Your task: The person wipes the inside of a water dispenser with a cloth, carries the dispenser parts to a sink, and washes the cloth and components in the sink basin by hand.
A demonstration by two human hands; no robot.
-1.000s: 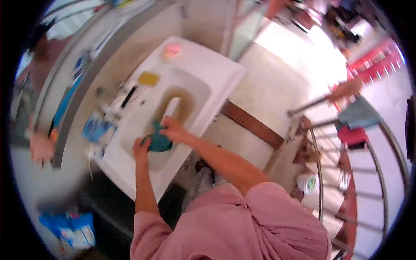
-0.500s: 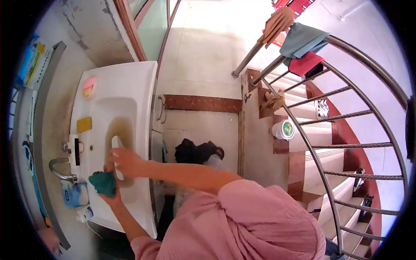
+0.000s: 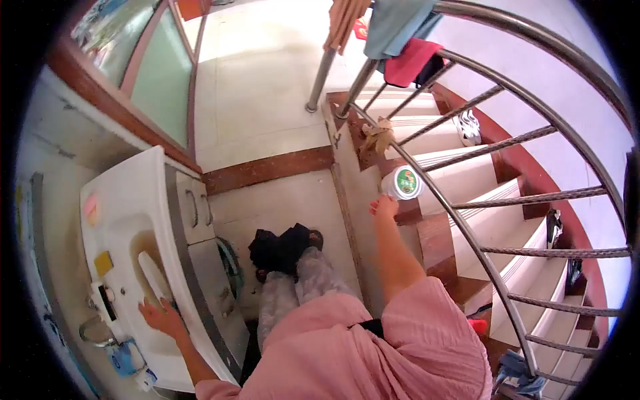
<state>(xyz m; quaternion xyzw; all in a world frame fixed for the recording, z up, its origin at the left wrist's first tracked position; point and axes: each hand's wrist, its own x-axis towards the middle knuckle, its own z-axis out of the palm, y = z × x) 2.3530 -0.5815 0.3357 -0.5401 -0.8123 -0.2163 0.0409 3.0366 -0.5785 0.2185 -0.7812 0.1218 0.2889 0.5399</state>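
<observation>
My left hand [image 3: 164, 319] is over the white sink [image 3: 193, 327], its fingers spread, at the lower end of a long white piece [image 3: 155, 275] whose kind I cannot make out. That piece lies in the basin, in brownish water. On the other side, my right hand [image 3: 384, 207] reaches out to a white tub [image 3: 404, 183] with a green label on its lid, standing on a stair step. The fingers are apart at the tub's near side; whether they touch it I cannot tell. The green cloth is out of sight.
A yellow sponge [image 3: 103, 263] and pink soap [image 3: 92, 209] lie on the sink's rim, near the tap [image 3: 97, 332]. A metal stair railing [image 3: 467, 243] stands at the right, with cloths [image 3: 410, 63] over it. White shoes [image 3: 469, 128] sit on a step.
My right hand has left the sink and swung right to the tub. My left hand no longer shows the green cloth. The view has turned toward the stairs.
</observation>
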